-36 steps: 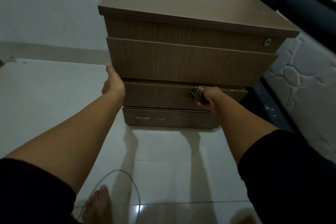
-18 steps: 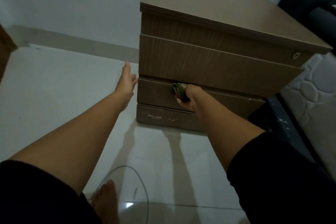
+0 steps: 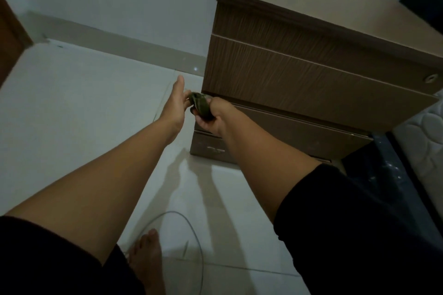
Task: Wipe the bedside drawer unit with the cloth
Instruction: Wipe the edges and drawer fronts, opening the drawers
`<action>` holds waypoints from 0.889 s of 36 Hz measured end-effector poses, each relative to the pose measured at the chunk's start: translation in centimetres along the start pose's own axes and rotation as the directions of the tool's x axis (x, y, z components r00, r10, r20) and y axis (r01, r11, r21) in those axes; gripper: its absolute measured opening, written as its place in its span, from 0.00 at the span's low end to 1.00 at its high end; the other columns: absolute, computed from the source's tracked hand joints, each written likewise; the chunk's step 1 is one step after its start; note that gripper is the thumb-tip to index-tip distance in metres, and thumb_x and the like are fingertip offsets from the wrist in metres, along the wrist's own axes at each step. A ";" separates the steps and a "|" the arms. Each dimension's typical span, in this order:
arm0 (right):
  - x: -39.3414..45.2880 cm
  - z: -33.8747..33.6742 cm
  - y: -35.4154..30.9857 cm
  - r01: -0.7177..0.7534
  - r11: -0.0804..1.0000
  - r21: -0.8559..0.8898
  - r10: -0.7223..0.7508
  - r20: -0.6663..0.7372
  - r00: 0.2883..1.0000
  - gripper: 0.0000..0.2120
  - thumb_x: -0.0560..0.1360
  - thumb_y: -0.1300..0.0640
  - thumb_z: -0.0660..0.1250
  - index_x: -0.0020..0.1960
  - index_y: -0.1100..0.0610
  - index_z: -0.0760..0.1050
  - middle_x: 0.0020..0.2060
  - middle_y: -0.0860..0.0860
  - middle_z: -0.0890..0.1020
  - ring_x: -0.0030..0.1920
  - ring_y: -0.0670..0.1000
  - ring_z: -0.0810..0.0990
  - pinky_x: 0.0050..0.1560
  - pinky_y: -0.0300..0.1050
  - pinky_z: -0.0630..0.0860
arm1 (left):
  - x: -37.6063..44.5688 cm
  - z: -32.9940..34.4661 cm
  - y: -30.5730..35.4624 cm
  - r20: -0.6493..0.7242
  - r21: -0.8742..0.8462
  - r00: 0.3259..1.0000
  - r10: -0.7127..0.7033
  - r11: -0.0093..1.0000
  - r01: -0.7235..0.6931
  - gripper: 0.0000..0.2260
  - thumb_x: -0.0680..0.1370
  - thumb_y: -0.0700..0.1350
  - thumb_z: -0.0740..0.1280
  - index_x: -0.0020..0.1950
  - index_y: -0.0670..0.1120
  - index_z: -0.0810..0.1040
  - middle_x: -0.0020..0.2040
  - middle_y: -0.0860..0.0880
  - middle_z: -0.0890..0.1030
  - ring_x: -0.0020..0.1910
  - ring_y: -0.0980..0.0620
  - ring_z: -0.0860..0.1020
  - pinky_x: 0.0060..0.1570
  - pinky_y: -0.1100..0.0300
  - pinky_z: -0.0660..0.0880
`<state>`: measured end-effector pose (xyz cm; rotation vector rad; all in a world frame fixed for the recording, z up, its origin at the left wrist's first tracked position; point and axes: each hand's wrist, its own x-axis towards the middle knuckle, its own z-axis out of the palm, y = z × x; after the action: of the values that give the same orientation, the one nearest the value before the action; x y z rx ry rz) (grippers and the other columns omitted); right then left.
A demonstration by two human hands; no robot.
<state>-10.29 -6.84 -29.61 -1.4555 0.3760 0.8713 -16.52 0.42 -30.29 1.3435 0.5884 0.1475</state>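
Since half a second earlier, your right hand [image 3: 213, 117] carried the bunched dark green cloth [image 3: 200, 105] leftward to the brown wooden drawer unit's [image 3: 311, 74] front left corner, clenched around it. Your left hand [image 3: 176, 103] closed in, fingers touching the cloth; its grip was unclear.

One drawer unit [image 3: 311, 74] with three drawer fronts showing, plus a base strip under them. One keyhole [image 3: 430, 77] on the top front. One green cloth [image 3: 201, 105]. Two hands: left hand [image 3: 176, 105], right hand [image 3: 213, 117]. Two black sleeves. One bare foot [image 3: 147, 256]. One thin cable [image 3: 191, 235] on the floor. One mattress [image 3: 424, 148] at the right edge.
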 end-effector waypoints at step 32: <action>-5.3 -11.2 0.4 -0.112 0.976 -0.189 0.140 0.143 0.980 0.11 0.81 0.56 0.58 0.61 0.59 0.69 0.52 0.57 0.77 0.42 0.52 0.79 0.45 0.52 0.81 | -2.3 5.2 2.5 -0.131 -0.098 0.989 -0.069 0.994 0.056 0.30 0.79 0.64 0.47 0.78 0.50 0.55 0.77 0.49 0.59 0.76 0.45 0.58 0.74 0.48 0.56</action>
<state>-10.91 -19.10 -27.57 -1.5299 0.2801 1.1382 -15.42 -4.47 -26.71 1.2288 0.7271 0.2131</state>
